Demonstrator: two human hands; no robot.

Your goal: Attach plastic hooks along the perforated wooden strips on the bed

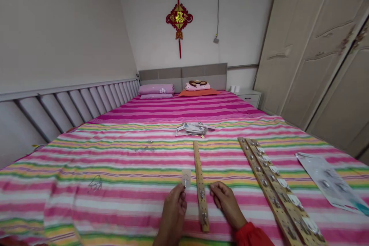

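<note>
My left hand (174,207) is closed, pinching a clear square adhesive hook (186,177) by its metal hook end. Just right of it lies a narrow wooden strip (198,173) with rows of holes, and small metal hooks (204,218) sit on its near end. On the strip's other side is my right hand (226,201), in a red sleeve, its thumb and finger pressed together close to the strip's edge. Whatever those fingers hold, if anything, is too small to tell.
Two longer wooden strips (263,180) with several metal hooks and white pads lie to the right, beside a clear plastic package (331,180). Farther back is a heap of packaged hooks (194,128). Thin clear scraps (95,183) lie left on the striped bedsheet (121,200).
</note>
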